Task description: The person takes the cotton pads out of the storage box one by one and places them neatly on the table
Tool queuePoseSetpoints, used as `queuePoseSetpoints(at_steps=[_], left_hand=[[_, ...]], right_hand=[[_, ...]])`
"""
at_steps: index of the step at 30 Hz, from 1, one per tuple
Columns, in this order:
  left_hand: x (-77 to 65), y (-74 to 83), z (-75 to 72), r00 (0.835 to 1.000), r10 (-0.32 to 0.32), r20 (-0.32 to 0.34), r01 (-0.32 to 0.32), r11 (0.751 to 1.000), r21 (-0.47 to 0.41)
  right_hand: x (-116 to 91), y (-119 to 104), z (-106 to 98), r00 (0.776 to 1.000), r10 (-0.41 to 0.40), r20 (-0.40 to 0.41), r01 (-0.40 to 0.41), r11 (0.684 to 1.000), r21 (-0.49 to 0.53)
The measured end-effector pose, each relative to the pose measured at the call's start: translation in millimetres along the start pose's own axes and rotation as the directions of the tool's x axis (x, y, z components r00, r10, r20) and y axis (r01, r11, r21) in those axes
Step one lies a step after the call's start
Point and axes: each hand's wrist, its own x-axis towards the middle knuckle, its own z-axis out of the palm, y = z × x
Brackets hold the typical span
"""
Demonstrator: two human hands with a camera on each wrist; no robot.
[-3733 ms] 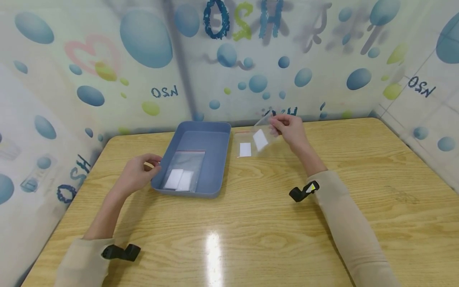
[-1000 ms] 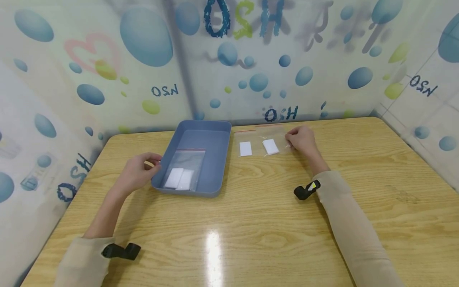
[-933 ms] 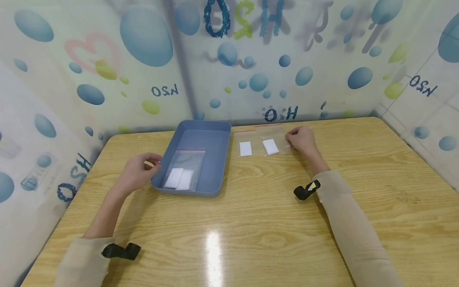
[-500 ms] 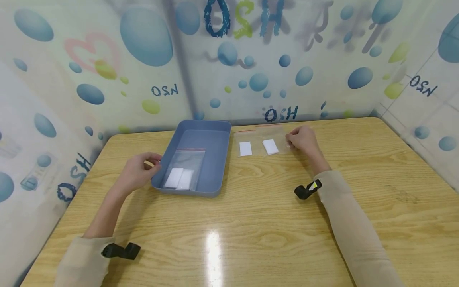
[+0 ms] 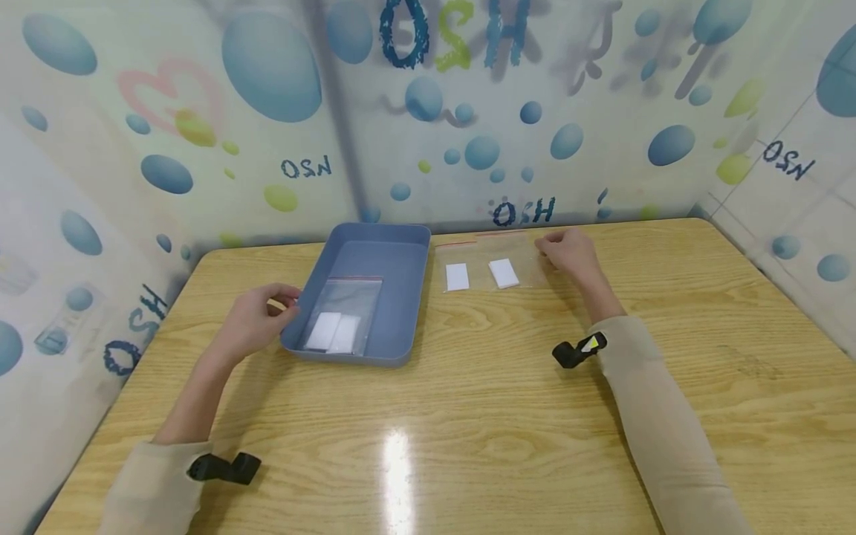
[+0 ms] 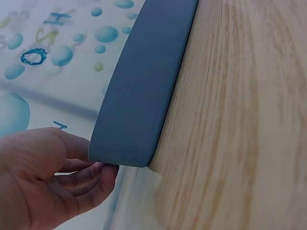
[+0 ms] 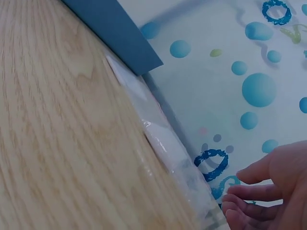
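Observation:
A blue-grey plastic tray stands on the table. My left hand grips its left side; in the left wrist view, thumb and fingers hold the tray's end. Inside lie clear zip bags with white rectangular pieces, overlapping so their number is unclear. To the right of the tray, two clear red-topped zip bags lie flat: the nearer-to-tray bag and the right bag, each with a white piece. My right hand hovers by the right bag; in the right wrist view its fingers hold nothing.
The wood-grain table runs back to a wall patterned with blue drops and lettering. Black wrist cameras sit on both sleeves. A bright light reflection shows on the front of the table.
The right hand lowered a raised bag flat beside the other, then let go of it and drew slightly up and right. The left hand has stayed on the tray.

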Motion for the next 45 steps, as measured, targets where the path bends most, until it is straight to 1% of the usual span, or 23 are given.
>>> queuePoseSetpoints(at_steps=[9, 17, 25, 35, 45], left_hand=[[-0.5, -0.3, -0.2, 1.0, -0.001, -0.001, 0.001, 1.0, 0.002], [-0.2, 0.6, -0.3, 1.0, 0.004, -0.003, -0.004, 1.0, 0.003], [-0.8, 1.2, -0.2, 1.0, 0.001, 0.001, -0.001, 1.0, 0.003], [0.7, 1.5, 0.3, 1.0, 0.006, 0.001, -0.006, 1.0, 0.008], [0.4, 0.6, 0.1, 1.0, 0.002, 0.004, -0.002, 1.0, 0.001]], right_hand=[[-2, -14, 2, 0.997, -0.074, 0.02, 0.073, 0.995, 0.074], [-7, -28, 8, 0.992, -0.113, 0.06, 0.106, 0.989, 0.107], [-16, -42, 14, 0.986, -0.145, 0.087, 0.129, 0.977, 0.171], [-28, -55, 20, 0.973, -0.201, 0.116, 0.174, 0.962, 0.212], [-42, -72, 28, 0.957, -0.251, 0.143, 0.211, 0.946, 0.246]])
